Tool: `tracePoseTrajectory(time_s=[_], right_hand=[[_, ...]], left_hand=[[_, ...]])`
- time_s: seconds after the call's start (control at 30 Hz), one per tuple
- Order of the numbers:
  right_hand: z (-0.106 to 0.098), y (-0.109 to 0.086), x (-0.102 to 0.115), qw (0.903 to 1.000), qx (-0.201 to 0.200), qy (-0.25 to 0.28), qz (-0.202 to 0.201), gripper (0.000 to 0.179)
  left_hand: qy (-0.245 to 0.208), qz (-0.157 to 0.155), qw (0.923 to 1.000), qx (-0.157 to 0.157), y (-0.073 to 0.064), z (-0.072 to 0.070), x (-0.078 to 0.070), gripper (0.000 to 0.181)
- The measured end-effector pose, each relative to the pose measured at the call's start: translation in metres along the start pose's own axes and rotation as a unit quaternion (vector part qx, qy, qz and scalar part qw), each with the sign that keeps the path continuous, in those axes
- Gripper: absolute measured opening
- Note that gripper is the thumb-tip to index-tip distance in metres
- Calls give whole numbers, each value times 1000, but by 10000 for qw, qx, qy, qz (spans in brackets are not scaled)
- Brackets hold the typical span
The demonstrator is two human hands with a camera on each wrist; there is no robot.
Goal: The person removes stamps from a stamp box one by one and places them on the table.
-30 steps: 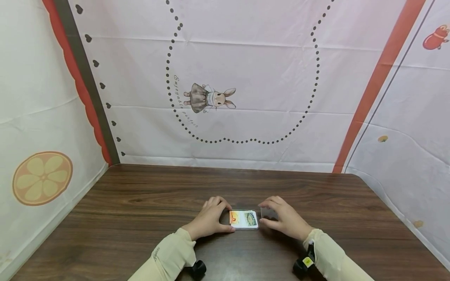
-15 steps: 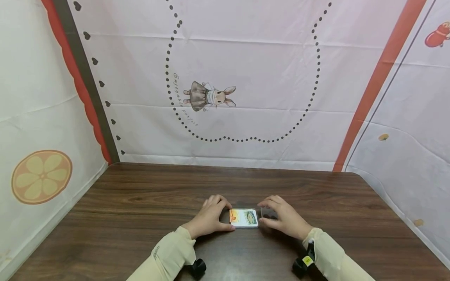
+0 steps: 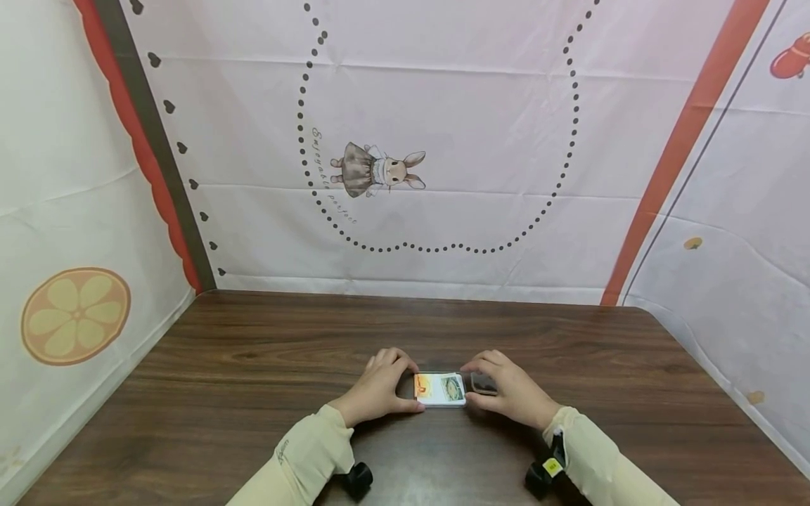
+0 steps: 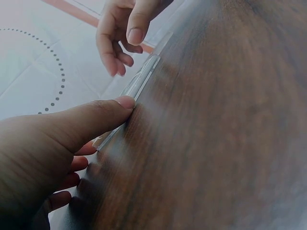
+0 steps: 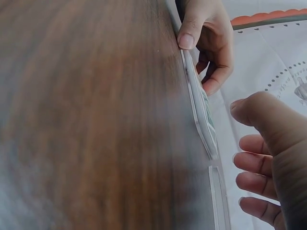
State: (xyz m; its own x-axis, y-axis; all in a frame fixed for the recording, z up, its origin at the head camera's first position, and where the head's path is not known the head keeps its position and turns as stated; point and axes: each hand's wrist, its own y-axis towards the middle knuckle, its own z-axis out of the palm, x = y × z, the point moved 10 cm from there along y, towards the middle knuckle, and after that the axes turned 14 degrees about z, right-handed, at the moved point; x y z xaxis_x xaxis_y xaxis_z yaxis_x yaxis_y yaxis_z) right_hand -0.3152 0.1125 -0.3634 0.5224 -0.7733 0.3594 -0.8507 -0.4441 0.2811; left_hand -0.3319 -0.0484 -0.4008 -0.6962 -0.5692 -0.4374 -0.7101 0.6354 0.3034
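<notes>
Picture cards (image 3: 440, 391) lie in a clear box (image 5: 193, 104) the left hand (image 3: 378, 390) pinches; the right hand (image 3: 515, 390), fingers (image 5: 256, 165) and thumb apart, holds nothing near a clear plastic piece (image 5: 218, 196).

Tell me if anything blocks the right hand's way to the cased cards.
Nothing visible stands between the right hand and the right end of the cased cards. A clear plastic piece lies on the table beneath that hand; the left hand holds the opposite end.
</notes>
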Motion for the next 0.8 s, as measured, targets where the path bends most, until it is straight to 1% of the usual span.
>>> tracePoseTrajectory(time_s=[0.3, 0.8], right_hand=[[5, 3, 1, 10000, 59, -68, 2, 34], [6, 5, 7, 9999, 35, -150, -29, 35]], left_hand=[[-12, 26, 10000, -14, 0, 0, 0, 52], [4, 39, 10000, -38, 0, -1, 0, 52]])
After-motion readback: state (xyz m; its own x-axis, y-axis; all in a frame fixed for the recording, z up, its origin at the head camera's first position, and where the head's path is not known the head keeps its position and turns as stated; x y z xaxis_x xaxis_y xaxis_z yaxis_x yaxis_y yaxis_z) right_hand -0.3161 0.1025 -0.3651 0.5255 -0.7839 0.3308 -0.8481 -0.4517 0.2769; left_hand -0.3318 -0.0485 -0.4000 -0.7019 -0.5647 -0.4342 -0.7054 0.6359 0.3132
